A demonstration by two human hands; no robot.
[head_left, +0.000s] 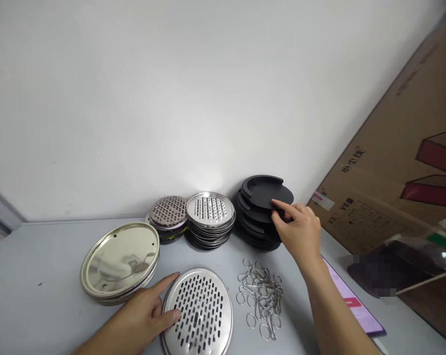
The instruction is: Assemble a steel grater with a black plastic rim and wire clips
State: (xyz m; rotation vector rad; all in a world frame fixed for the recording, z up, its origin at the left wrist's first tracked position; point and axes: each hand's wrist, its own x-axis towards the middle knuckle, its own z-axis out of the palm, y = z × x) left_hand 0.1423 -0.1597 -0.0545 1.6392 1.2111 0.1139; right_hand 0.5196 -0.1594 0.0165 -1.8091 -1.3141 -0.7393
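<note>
Toward the front of the table lies a round metal plate [198, 315] with rows of slots. My left hand [149, 310] grips its left edge, thumb on top and index finger along the rim. At the back right, my right hand [300, 227] reaches a stack of black round trays [265, 192] with raised, partial rims. Its index finger rests on the top tray and the thumb is below, pinching the edge. Between my hands, several metal rings with clips [260, 296] lie in a loose pile.
Shiny round metal pans [121, 261] are stacked at the left. Behind stand a stack of slotted discs [210, 212] and a smaller perforated stack [167, 212], near the white wall [208, 98]. On the right are a phone-like screen [356, 303], a bottle [404, 261] and a large cardboard box [389, 172].
</note>
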